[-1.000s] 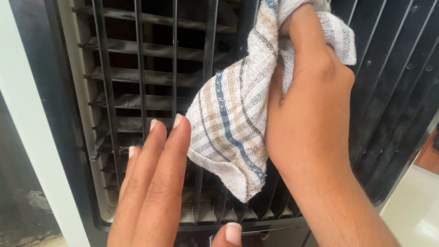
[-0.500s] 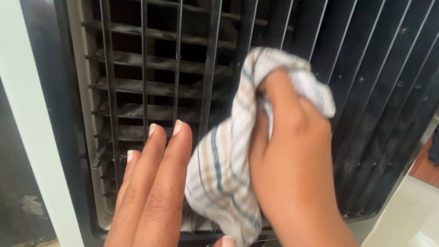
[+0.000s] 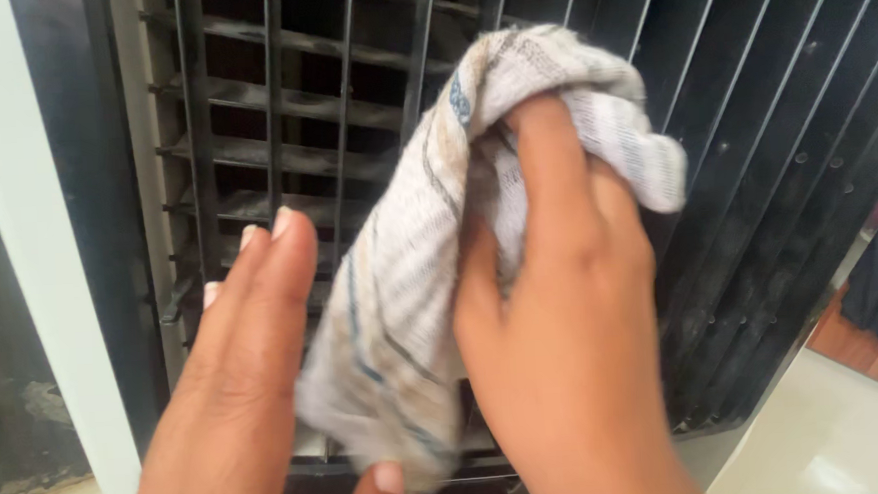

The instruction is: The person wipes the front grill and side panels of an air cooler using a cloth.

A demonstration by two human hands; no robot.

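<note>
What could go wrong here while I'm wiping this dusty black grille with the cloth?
The loose tail of the striped cloth hangs against the black grille, so it could snag between the bars. The right hand presses its fingers close to the narrow gaps, so a fingertip might slip in or get scraped. Grey dust sits on the slats, and rubbing may only push it deeper inside. The left hand lies flat on the grille.

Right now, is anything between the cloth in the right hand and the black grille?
Nothing visible. The right hand presses the striped cloth against the black grille. The left hand lies flat beside it, to the left, not between them.
</note>
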